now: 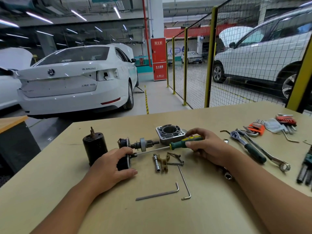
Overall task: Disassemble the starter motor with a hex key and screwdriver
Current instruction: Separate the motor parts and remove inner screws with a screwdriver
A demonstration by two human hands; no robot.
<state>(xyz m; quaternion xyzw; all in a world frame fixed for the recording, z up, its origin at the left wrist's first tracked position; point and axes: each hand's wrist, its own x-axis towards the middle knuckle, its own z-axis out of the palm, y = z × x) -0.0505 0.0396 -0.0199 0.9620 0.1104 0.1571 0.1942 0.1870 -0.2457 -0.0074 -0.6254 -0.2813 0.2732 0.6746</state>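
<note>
My left hand grips a black cylindrical starter part lying on its side on the tan table. My right hand holds the green-and-yellow handle of a screwdriver; its shaft reaches left and its tip meets the end face of the black part. Behind stand the black motor housing, the shaft with its pinion gear and the grey aluminium end housing. Two hex keys lie in front.
A small socket tube, a tan plastic fork and bolts lie between my hands. To the right are a ratchet, a ring spanner, hex key sets and a loose socket. Cars and a mesh fence stand beyond the table.
</note>
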